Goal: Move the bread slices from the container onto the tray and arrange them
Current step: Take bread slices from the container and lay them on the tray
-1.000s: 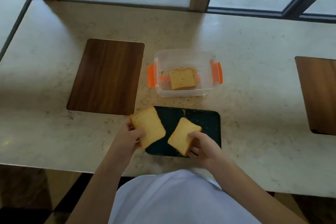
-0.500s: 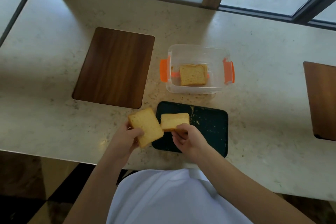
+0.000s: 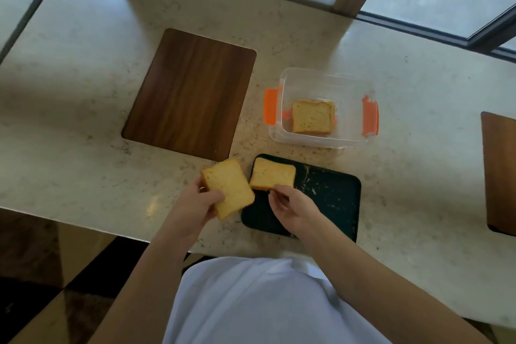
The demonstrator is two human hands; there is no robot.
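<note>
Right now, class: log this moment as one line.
left hand: holding slice | right hand: on tray slice | tray | container: bread remains

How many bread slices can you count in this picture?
3: one in the left hand beside the tray, one on the tray's far left corner at the right hand, one in the container, possibly hiding more beneath.

There are three bread slices: one [image 3: 313,117] inside the container [image 3: 321,75], one [image 3: 272,174] on the tray [image 3: 335,204] in front of the container, one [image 3: 227,187] left of the tray. There is one container, one tray, two wooden boards [image 3: 190,92] [image 3: 499,170], and two hands [image 3: 192,209] [image 3: 296,211].
</note>
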